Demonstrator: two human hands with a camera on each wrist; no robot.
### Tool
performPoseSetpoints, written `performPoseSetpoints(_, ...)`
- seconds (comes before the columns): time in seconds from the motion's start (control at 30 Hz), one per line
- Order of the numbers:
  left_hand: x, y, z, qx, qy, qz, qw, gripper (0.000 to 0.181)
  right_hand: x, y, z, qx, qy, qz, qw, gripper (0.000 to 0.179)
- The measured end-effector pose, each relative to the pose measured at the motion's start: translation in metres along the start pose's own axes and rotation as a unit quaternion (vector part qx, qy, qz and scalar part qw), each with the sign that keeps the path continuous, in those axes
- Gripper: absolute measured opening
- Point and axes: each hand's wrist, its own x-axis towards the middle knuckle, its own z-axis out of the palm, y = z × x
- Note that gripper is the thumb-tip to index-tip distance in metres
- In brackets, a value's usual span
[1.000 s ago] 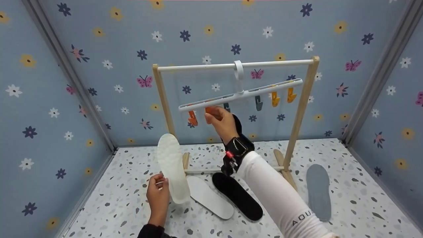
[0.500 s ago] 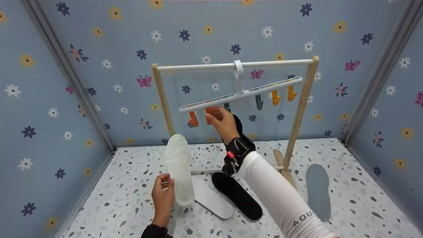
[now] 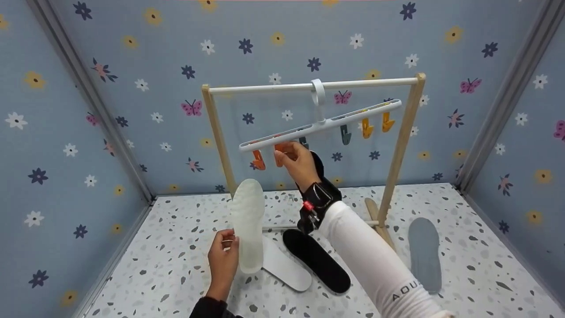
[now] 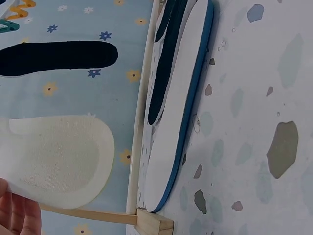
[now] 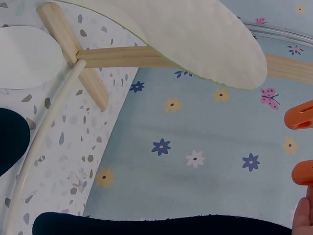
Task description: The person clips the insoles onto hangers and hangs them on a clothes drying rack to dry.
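My left hand (image 3: 224, 256) holds a cream insole (image 3: 248, 225) upright by its left edge, below the left end of a white clip hanger (image 3: 282, 138). With thumb and fingers my right hand (image 3: 298, 163) pinches an orange clip (image 3: 278, 162) on that hanger. Farther left on it hangs another orange clip (image 3: 259, 161). The top of the cream insole is below both clips, apart from them. Behind my right wrist hangs a black insole (image 4: 58, 58), mostly hidden in the head view. Dark green clips (image 3: 345, 136) and yellow clips (image 3: 367, 129) hang along the bar.
The tilted hanger hooks over the white rail (image 3: 265, 89) of a wooden-sided stand (image 3: 399, 150). On the speckled surface lie a white insole (image 3: 289, 271), a black one (image 3: 326, 269) and, at the right, a grey insole (image 3: 425, 256). Flower-patterned panels (image 3: 176, 39) enclose the space.
My left hand has carried the cream insole to the right and turned it more upright, nearer the pinched clip. The right hand stays on the clip, while the hanger's right end has risen slightly.
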Motion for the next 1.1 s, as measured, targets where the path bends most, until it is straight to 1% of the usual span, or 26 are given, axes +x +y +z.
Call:
performPoseSetpoints(0.1,0.0,0.001,0.002,-0.004,-0.005,0.009,0.9999,0.016,0.0,0.0,0.0,-0.004,0.004,0.002,1.0,0.027)
performPoseSetpoints(0.33,-0.001,0.005,0.009,-0.003,-0.013,0.02,0.9997,0.015,-0.001,-0.001,0.0,-0.001,-0.006,-0.017,0.9998,0.022)
performPoseSetpoints(0.73,-0.003,0.01,0.016,-0.011,-0.027,0.039,0.9988,0.015,-0.002,0.001,0.0,0.0,0.005,-0.028,0.9996,0.027)
performPoseSetpoints(0.87,-0.003,0.012,0.017,-0.015,-0.036,0.052,0.9979,0.015,-0.002,0.002,-0.001,0.001,0.012,-0.031,0.9995,0.027)
performPoseSetpoints(1.1,-0.002,0.014,0.023,-0.026,-0.032,0.069,0.9968,0.014,-0.002,0.002,0.0,0.02,0.006,-0.036,0.9991,0.025)
